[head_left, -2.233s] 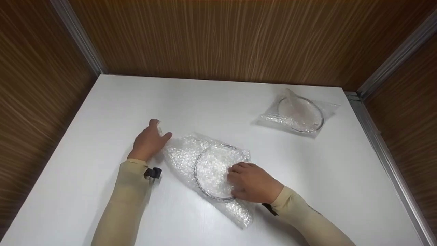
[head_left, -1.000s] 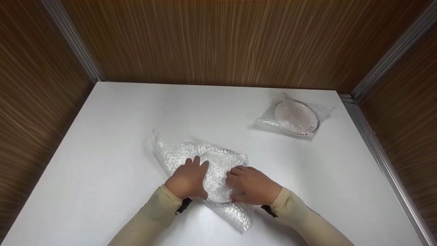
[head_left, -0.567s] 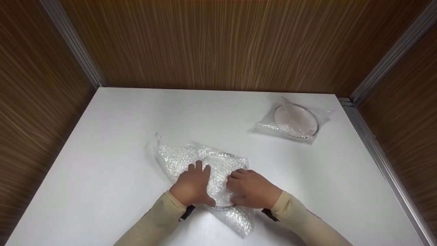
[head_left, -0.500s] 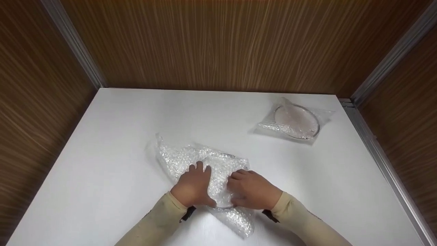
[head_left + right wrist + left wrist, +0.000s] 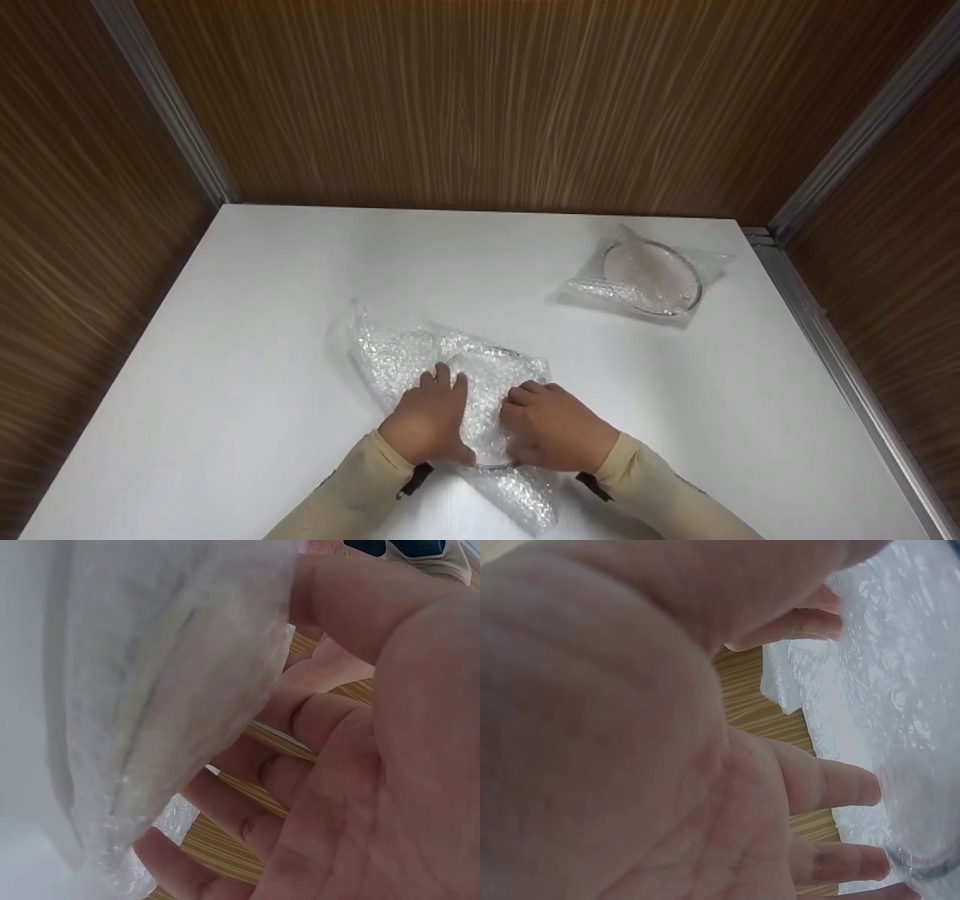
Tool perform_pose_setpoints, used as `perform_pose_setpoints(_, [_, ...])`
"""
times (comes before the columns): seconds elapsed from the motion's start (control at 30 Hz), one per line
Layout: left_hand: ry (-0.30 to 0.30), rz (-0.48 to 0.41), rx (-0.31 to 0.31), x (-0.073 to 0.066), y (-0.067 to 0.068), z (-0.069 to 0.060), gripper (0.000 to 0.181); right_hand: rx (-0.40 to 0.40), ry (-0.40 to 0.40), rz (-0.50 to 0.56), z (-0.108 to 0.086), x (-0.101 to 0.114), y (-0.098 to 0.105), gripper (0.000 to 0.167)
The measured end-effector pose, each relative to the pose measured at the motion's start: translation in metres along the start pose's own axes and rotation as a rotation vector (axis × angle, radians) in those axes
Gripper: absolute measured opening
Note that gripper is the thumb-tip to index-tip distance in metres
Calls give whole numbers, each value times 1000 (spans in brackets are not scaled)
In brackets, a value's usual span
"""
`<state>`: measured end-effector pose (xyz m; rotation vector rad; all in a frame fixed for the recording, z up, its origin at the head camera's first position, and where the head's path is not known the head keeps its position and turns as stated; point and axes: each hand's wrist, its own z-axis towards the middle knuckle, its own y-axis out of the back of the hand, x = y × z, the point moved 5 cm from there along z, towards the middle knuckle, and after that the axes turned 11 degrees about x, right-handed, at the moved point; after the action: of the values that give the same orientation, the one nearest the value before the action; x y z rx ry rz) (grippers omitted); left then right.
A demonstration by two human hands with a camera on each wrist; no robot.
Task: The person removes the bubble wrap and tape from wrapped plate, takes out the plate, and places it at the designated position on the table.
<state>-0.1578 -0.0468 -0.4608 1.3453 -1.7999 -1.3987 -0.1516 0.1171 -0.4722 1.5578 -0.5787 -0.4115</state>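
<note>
Here, bubble wrap (image 5: 481, 412) between hands (image 5: 429, 420) (image 5: 561, 429) (2)

From six o'clock, well back, the head camera looks forward and down across the white table (image 5: 270, 300) toward wood panelling (image 5: 480, 105) at twelve. Each wrist camera looks closely past its palm: left hand (image 5: 660, 735) at nine o'clock, right hand (image 5: 330, 780) at four. All views share the bubble-wrapped bundle (image 5: 484, 409).

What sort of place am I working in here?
Probably a work booth, perhaps for packing: wood-grain panels on three sides, metal corner rails, and a white table bearing bubble-wrapped items.
</note>
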Motion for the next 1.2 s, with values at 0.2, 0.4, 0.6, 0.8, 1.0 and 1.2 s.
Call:
perform_pose_setpoints(0.2, [-18,-41,20,2,3,0,112,-7,1,-2,1,0,2,26])
perform_pose_setpoints(0.4, [-42,-60,72,1,13,10,112,-17,-32,-11,-4,-6,10,30])
perform_pose_setpoints(0.6, [-69,-87,125,5,15,16,109,2,-39,11,-8,-7,14,40])
perform_pose_setpoints(0.8, [-123,-94,143,9,14,19,106,12,-55,11,-11,-1,14,44])
perform_pose_setpoints(1.0, [-147,-89,147,13,16,19,103,-8,-78,-34,-10,8,14,47])
perform_pose_setpoints(1.2, [-128,-93,104,16,19,19,105,-52,-122,-60,-7,13,14,48])
